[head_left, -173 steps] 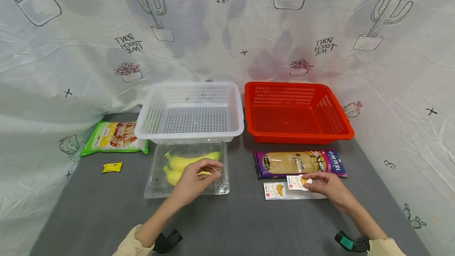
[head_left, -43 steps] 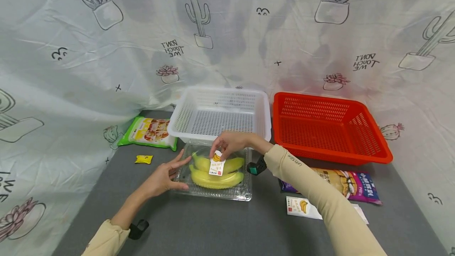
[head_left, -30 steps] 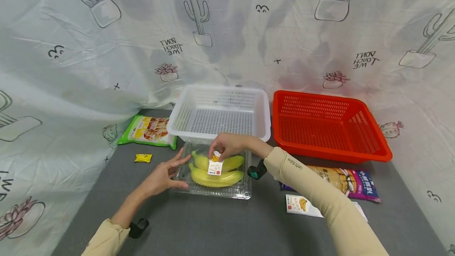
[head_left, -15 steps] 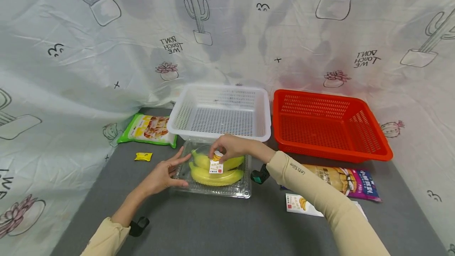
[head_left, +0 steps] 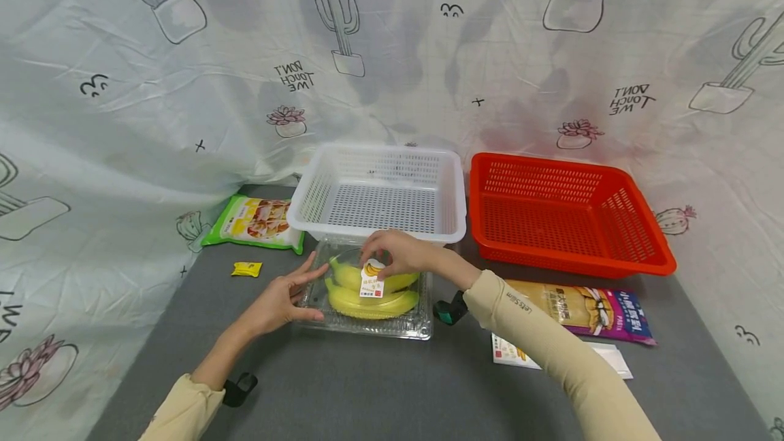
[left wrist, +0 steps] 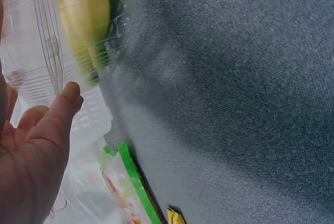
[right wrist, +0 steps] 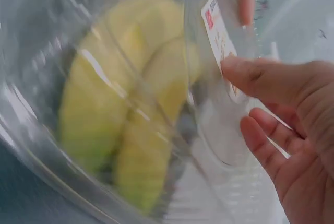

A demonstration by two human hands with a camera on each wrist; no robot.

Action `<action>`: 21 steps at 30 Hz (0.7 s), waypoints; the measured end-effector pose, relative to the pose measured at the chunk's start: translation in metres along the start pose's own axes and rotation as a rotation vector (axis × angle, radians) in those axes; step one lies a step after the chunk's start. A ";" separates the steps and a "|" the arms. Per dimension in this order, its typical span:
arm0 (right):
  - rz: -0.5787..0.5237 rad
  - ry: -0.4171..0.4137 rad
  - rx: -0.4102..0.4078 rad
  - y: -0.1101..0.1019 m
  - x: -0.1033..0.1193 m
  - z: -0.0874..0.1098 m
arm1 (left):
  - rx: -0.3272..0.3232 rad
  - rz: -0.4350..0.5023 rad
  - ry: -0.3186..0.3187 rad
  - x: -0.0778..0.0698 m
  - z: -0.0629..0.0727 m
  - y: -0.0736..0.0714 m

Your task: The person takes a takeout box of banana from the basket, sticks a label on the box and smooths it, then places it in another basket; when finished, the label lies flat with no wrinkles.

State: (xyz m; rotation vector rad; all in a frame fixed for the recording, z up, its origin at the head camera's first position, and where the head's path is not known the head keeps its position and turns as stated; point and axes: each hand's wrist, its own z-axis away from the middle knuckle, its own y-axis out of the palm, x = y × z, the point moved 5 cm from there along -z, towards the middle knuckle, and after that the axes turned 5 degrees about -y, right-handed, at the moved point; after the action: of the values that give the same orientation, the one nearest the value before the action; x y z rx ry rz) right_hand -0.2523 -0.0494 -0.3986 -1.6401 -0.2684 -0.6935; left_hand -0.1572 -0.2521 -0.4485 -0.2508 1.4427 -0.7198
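Note:
A clear plastic box (head_left: 401, 330) with yellow bananas (head_left: 367, 305) inside sits in front of the white basket. On its lid lies a small white label (head_left: 371, 286) with a banana picture, also visible in the right wrist view. My right hand (head_left: 401, 252) reaches over from the right, its thumb (right wrist: 250, 75) pressing on the label while the other fingers stand apart from the thumb. Along the box's left side, my left hand (head_left: 278, 306) rests with fingers spread and thumb extended at the near corner. The left wrist view shows that thumb (left wrist: 65, 101) by the box edge.
A white basket (head_left: 380, 229) and a red basket (head_left: 569, 263) stand at the back. To the left lie a green-edged food bag (head_left: 257, 222) and a small yellow packet (head_left: 247, 269). At right are a purple pasta pack (head_left: 612, 315) and a label sheet (head_left: 612, 359), partly under my sleeve.
Earlier, my right hand held the label at right above the sheet; it has since come left to the box. Lately its fingers have loosened around the label, which lies on the lid.

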 end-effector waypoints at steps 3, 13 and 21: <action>-0.087 0.038 -0.158 0.002 -0.004 0.010 | -0.001 0.003 0.004 0.000 0.000 0.001; -0.693 0.096 -0.499 0.020 -0.006 0.022 | -0.009 0.008 0.016 0.002 0.001 0.000; -0.652 0.194 -0.523 0.031 -0.002 0.020 | 0.001 0.040 0.018 0.001 -0.001 0.001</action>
State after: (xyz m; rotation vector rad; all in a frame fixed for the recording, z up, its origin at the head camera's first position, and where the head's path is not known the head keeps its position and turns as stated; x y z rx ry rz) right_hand -0.2319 -0.0364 -0.4261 -1.9676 -0.5230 -1.5062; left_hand -0.1580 -0.2519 -0.4501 -0.2149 1.4602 -0.6921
